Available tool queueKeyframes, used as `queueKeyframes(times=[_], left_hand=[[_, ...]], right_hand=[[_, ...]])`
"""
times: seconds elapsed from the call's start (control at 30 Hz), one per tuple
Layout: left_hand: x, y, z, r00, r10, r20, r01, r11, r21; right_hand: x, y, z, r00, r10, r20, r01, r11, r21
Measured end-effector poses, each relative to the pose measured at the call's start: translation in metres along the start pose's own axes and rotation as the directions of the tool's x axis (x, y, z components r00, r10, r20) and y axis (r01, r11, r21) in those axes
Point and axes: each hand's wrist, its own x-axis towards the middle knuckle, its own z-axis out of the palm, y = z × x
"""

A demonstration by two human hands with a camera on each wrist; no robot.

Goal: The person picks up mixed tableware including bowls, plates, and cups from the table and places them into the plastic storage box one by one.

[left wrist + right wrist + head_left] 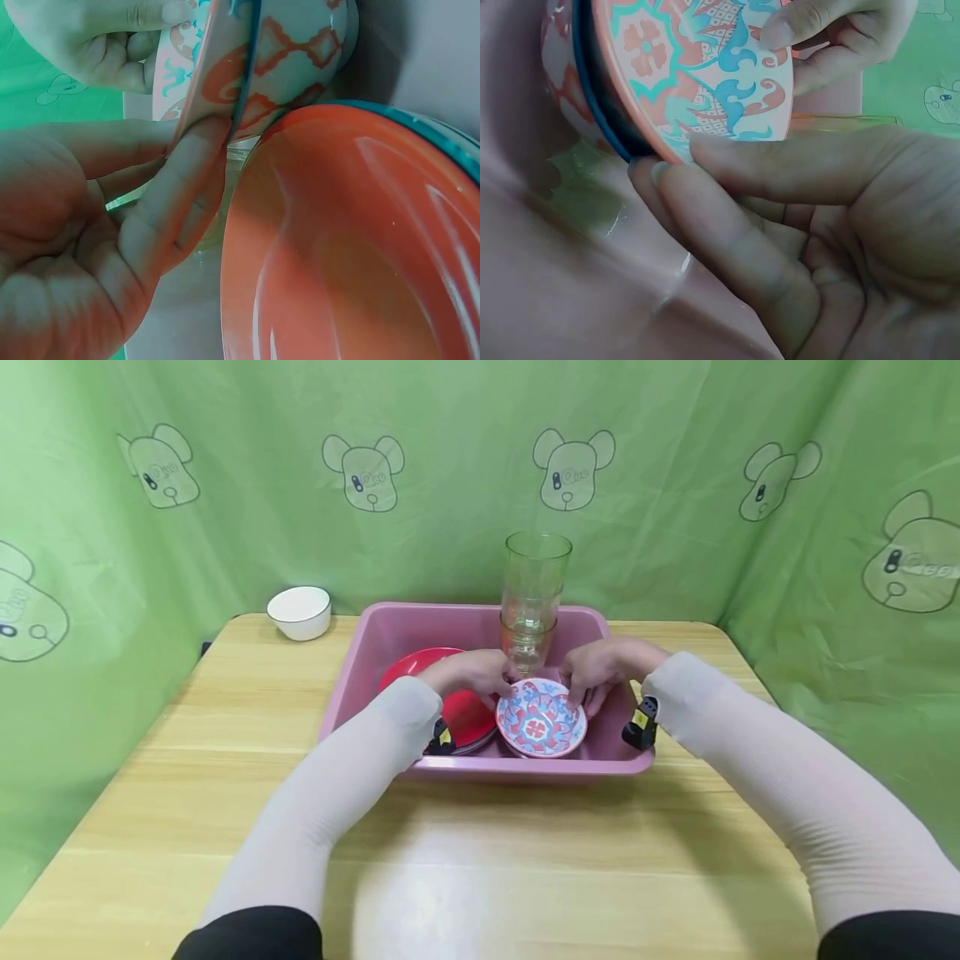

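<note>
Inside a pink plastic tub, both hands hold a bowl with a red, blue and white flower pattern. My left hand pinches its left rim between thumb and fingers. On the opposite side, my right hand pinches the rim, thumb on the inner face. A second bowl with a dark blue rim sits under the first in the right wrist view. Red plates lie left of the bowls, with a teal-rimmed dish edge showing beneath. The bowls' undersides are mostly hidden in the head view.
Tall clear tumblers, tinted green and amber, stand stacked at the tub's back wall, rising above its rim. A white bowl with a dark rim sits at the table's back left. Green curtains surround the wooden table.
</note>
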Motion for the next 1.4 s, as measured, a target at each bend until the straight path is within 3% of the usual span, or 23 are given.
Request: queueKeyframes(times=[0.23,0.53,0.63,0.93,1.2,1.4], left_hand=[[0.000,0.000,0.001,1.000,0.005,0.015,-0.005,0.999,0.032],[0.001,-0.001,0.001,1.000,-0.029,-0.009,0.029,0.999,-0.020],[0.002,-0.002,0.001,0.999,-0.033,-0.020,0.032,0.998,-0.054],[-0.001,-0.002,-0.003,0.999,-0.020,-0.029,0.020,1.000,0.001],[-0.004,-0.003,-0.004,0.998,-0.044,-0.040,0.040,0.994,-0.102],[-0.011,-0.002,-0.007,0.997,-0.036,-0.064,0.029,0.992,-0.120]], right_hand=[[0.003,-0.002,0.003,0.999,-0.001,-0.032,-0.002,0.995,-0.100],[0.002,-0.005,0.004,0.997,-0.024,-0.079,0.004,0.971,-0.241],[-0.001,-0.006,0.003,0.995,-0.036,-0.092,0.012,0.969,-0.248],[-0.012,-0.007,-0.003,0.986,-0.104,-0.131,0.061,0.953,-0.296],[-0.031,-0.006,-0.008,0.969,-0.162,-0.185,0.115,0.964,-0.240],[-0.043,0.002,-0.010,0.947,-0.219,-0.234,0.174,0.965,-0.198]])
